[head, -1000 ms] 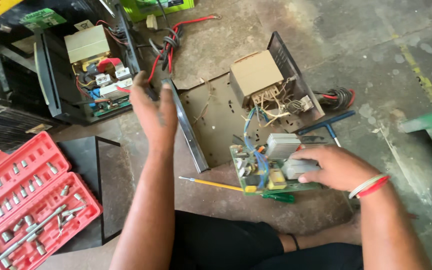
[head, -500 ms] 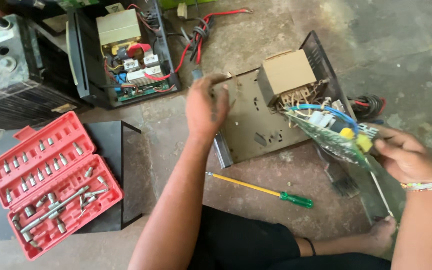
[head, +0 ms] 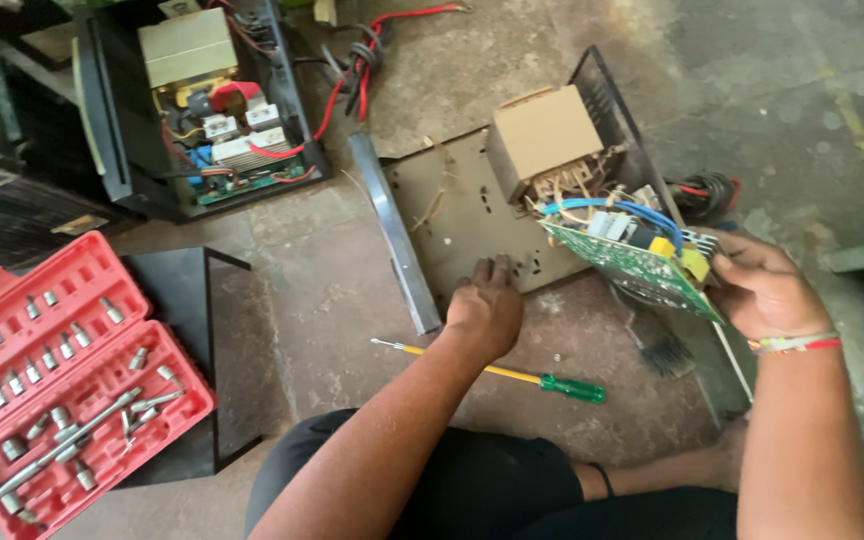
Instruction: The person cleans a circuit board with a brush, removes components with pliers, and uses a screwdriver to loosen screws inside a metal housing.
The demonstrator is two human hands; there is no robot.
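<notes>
Now, seen from the head camera, the left hand has dropped from mid-air to the near edge of the grey metal chassis plate, fingers curled down onto it. The right hand still grips the green circuit board, tilted, just beside the tan transformer. A yellow-and-green screwdriver lies on the floor below; the red socket case sits open, well apart.

Left hand pressed down flat, right hand raised, fingers curled
</notes>
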